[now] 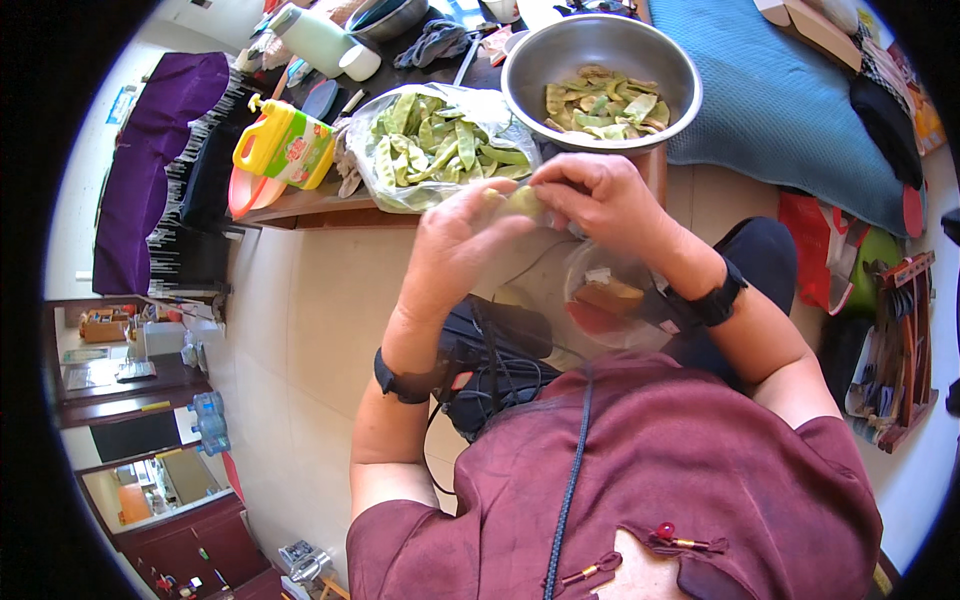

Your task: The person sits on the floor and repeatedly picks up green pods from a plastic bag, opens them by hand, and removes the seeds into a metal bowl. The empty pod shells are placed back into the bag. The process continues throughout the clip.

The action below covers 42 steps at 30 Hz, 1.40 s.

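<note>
A green bean pod (pixel 523 201) is between my two hands, in front of the table edge. My left hand (pixel 461 236) has its fingertips at the pod's left end, somewhat blurred by motion. The fingers of my right hand (pixel 596 196) pinch the pod's right end. Just beyond my hands, a clear plastic bag (pixel 442 142) holds many flat green bean pods. To its right stands a steel bowl (pixel 600 41) with pods and pod pieces inside, some of them browned.
A yellow pump jug (pixel 289 142) and a pink basin (pixel 251 191) stand on the table's left end. Behind are a pale green thermos (pixel 311 41) and a white cup (pixel 360 63). Right of the table lies a blue quilted cover (pixel 757 112). A transparent round container (pixel 607 296) is below my right forearm.
</note>
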Each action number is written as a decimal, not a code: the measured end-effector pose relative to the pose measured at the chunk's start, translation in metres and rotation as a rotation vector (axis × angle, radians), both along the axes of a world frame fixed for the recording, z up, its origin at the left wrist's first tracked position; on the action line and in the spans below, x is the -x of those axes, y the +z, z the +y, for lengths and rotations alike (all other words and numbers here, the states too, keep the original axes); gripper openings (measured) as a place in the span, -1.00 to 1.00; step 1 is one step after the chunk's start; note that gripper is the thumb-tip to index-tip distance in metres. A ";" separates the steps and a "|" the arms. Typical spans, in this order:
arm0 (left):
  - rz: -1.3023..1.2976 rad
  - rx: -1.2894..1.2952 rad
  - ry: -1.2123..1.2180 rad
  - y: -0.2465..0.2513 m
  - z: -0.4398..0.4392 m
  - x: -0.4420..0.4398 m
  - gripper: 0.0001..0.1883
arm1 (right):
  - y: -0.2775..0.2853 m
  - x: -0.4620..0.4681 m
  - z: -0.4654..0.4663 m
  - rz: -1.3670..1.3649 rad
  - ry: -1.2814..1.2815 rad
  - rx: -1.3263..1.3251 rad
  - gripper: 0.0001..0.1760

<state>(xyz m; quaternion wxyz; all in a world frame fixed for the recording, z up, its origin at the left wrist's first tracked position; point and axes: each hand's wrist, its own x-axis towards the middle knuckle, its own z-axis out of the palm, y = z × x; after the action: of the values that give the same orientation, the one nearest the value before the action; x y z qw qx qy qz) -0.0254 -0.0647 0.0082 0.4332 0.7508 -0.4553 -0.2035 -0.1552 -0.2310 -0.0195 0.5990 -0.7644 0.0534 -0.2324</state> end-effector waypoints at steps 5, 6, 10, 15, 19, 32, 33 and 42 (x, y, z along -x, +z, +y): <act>-0.631 -0.089 -0.086 -0.011 -0.002 0.019 -0.78 | -0.005 0.015 0.015 -0.007 -0.125 0.795 -0.90; -0.719 -0.092 -0.080 -0.014 -0.001 0.023 -0.80 | -0.006 0.017 0.017 0.018 -0.133 0.866 -0.88; -0.826 -0.046 -0.074 -0.020 0.000 0.028 -0.81 | -0.008 0.020 0.019 0.040 -0.140 0.680 -0.85; -0.766 0.115 -0.021 -0.024 0.001 0.029 -0.80 | -0.011 0.014 0.016 0.192 -0.034 -0.308 -0.83; -0.722 0.164 0.005 -0.028 0.003 0.029 -0.79 | -0.017 0.015 0.018 0.164 0.031 -0.650 -0.84; 0.679 0.605 0.377 -0.037 0.006 -0.004 -0.87 | -0.074 0.028 0.016 0.303 0.054 -0.543 -0.79; 0.744 0.635 0.422 -0.036 0.008 -0.011 -0.88 | -0.084 0.033 0.013 0.385 0.048 -0.214 -0.80; 0.804 0.619 0.318 -0.039 0.012 -0.017 -0.84 | -0.085 0.037 0.003 0.316 0.020 0.656 -0.78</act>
<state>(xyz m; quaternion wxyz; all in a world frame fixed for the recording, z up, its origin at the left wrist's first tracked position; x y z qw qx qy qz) -0.0086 -0.0531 -0.0311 0.8003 0.5103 -0.1728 -0.2632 -0.1920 -0.2281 -0.1042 0.3083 -0.9429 0.0604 -0.1106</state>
